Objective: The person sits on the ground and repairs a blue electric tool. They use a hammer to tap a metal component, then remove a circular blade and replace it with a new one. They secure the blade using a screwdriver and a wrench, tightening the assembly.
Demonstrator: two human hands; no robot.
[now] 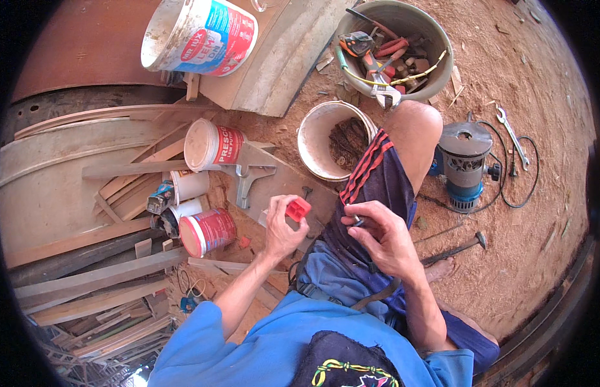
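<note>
Brown, sawdust-strewn floor (538,193) under daylight
Lumber (93,284) lies stacked along the left, a reddish-brown panel (87,45) beyond it; a bright glare (140,377) shows at lower left

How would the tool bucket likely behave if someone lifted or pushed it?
The bucket would probably feel heavy, given the metal tools piled inside. They look loose, so they may shift or rattle. Pushed, it would likely drag rather than glide over the chip-strewn ground.
</note>
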